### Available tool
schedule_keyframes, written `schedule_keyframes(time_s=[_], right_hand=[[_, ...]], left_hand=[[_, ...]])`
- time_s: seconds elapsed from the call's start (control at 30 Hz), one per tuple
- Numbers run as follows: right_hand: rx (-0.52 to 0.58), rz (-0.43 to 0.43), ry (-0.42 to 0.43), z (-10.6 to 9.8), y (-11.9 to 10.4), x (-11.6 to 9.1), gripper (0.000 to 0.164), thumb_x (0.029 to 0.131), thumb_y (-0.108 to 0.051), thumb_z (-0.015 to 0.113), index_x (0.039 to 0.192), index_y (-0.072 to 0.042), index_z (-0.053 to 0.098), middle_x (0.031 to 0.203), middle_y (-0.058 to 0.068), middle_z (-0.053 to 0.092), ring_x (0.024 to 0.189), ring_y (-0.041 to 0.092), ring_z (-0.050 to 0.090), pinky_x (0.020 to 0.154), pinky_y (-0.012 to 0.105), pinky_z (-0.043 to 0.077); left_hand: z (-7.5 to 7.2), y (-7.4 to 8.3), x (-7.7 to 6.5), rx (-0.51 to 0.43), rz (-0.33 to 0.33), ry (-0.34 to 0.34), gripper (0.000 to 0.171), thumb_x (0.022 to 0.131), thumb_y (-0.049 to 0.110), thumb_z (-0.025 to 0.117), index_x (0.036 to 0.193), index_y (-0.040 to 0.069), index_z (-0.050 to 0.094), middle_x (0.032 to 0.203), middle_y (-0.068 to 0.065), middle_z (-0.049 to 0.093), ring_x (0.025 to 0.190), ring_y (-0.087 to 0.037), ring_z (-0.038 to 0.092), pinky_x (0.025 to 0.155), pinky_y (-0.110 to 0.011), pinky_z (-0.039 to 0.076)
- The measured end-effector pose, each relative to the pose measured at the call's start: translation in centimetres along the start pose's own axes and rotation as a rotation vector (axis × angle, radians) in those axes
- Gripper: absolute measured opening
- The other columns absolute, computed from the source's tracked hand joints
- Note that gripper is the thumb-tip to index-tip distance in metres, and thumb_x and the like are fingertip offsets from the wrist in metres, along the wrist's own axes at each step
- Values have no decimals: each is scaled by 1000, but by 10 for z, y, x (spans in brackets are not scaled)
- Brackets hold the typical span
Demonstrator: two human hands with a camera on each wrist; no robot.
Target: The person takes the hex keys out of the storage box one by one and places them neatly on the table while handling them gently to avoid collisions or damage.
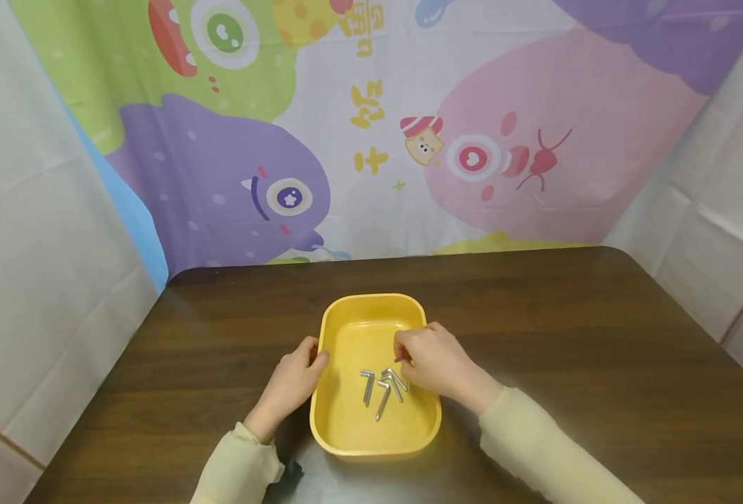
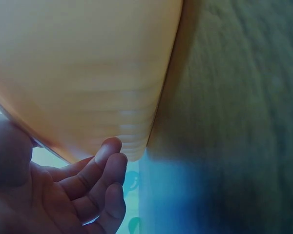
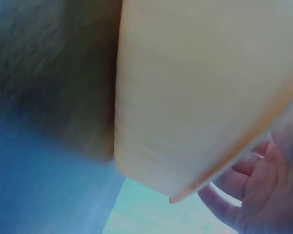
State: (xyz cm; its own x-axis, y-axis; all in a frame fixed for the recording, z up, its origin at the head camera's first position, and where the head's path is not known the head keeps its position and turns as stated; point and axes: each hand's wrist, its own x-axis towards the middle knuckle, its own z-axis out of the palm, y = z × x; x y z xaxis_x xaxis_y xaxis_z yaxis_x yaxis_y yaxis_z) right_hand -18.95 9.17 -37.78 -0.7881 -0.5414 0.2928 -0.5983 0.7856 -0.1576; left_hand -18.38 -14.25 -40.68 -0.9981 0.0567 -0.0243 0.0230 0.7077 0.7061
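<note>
A yellow rectangular tray (image 1: pixel 371 441) stands on the table, with several silver hex keys (image 1: pixel 382 401) lying in a loose group inside it. My left hand (image 1: pixel 292 381) grips the tray's left side: the thumb is at the rim and the curled fingers (image 2: pixel 95 183) are against or close to the outer wall. Over the right rim reaches my right hand (image 1: pixel 437 357), fingers down inside the tray. It pinches what looks like a hex key (image 1: pixel 399 360), of which only a small end shows. The right wrist view shows fingers (image 3: pixel 232 184) partly hidden behind the rim.
The dark brown wooden table (image 1: pixel 566 336) extends on both sides of the tray. A printed cartoon curtain (image 1: pixel 371 210) hangs along its back edge, and pale cloth walls (image 1: pixel 50 245) flank it. Something small and dark (image 1: pixel 289 476) lies by the left sleeve.
</note>
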Motion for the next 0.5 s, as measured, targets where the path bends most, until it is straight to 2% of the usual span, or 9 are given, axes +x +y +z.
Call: schedule_keyframes(time_s=[0.5], right_hand=[[242, 137, 215, -18, 8, -13, 11, 78, -9, 67, 83, -15, 59, 75, -8, 57, 67, 7, 51, 66, 27, 44]], left_hand=[[0, 0, 0, -12, 3, -11, 27, 93, 26, 46, 110, 6, 53, 89, -8, 63, 68, -14, 55, 62, -28, 45]])
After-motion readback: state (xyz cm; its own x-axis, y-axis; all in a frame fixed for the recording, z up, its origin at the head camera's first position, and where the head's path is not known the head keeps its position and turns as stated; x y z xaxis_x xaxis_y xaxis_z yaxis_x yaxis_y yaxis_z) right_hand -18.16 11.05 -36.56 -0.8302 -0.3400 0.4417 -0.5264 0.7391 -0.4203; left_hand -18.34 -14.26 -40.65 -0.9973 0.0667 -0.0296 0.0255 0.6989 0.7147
